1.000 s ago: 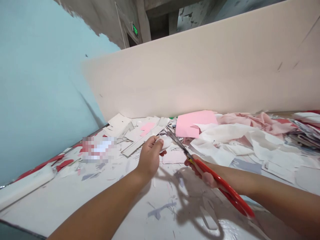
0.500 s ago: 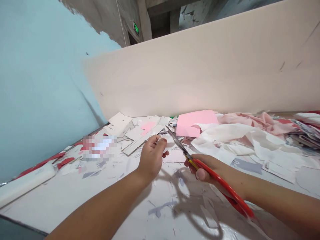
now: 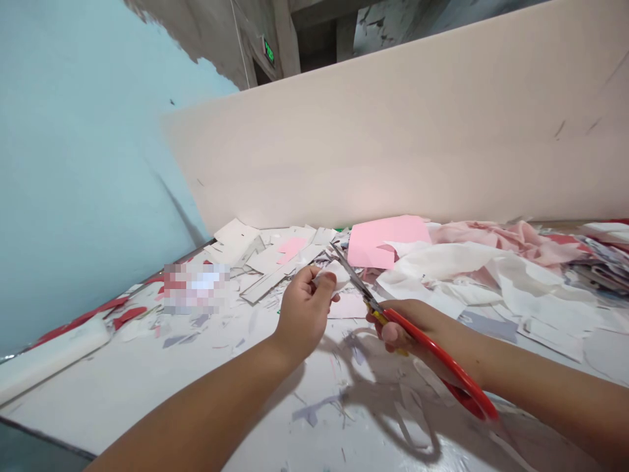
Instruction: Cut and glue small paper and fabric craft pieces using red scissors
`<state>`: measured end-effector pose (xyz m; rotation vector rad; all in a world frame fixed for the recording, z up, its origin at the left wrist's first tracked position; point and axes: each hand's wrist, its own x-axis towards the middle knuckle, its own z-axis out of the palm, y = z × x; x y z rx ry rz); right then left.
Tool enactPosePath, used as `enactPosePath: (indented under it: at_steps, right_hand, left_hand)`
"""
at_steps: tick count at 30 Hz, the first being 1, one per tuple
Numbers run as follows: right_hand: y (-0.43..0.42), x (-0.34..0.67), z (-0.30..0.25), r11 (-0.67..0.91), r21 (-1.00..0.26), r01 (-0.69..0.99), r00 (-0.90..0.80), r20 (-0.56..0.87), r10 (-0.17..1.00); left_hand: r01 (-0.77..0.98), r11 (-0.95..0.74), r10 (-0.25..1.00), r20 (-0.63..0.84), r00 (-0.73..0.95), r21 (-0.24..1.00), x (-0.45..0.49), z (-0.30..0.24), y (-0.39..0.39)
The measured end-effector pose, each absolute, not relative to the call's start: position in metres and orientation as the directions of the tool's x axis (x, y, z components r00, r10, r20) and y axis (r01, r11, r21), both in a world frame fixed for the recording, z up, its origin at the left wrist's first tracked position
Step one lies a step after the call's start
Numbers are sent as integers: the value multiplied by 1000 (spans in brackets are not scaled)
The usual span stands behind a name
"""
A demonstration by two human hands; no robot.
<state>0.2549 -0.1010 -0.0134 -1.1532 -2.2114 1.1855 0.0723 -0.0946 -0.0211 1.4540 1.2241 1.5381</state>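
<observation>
Between the thumb and fingers of my left hand (image 3: 305, 313) is a small white piece (image 3: 338, 273); whether it is paper or cloth I cannot tell. My right hand (image 3: 410, 331) grips a pair of scissors (image 3: 437, 354) with red handles and a yellow part near the pivot. Their metal blades point up and to the left, looking nearly closed, with the tips just beyond the white piece. Behind the blades lies a sheet of pink paper (image 3: 388, 241). Small scraps (image 3: 312, 412) lie on the table under both hands.
White card offcuts (image 3: 236, 237) pile up at the back left. Crumpled white sheets (image 3: 457, 272) and pink cloth (image 3: 511, 241) lie at the right. A white roll (image 3: 59, 357) rests along the table's left edge. A beige panel (image 3: 383, 144) stands upright behind everything, beside a blue wall (image 3: 88, 144).
My left hand has shifted slightly right, and more of the white piece shows beyond its thumb. The scissors have moved a little to the right with my right hand.
</observation>
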Motion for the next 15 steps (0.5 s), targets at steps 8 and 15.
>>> enactPosePath:
  at_steps: [8,15]
  right_hand:
    - [-101,255,-15,374,-774,511,-603,-12,798]
    - [-102,255,-16,380,-762,525,-588,-2,809]
  left_hand:
    - [161,-330,930,349,-114,930,72,-22,-96]
    - [151,-327,935,342,-94,933,73,-23,-96]
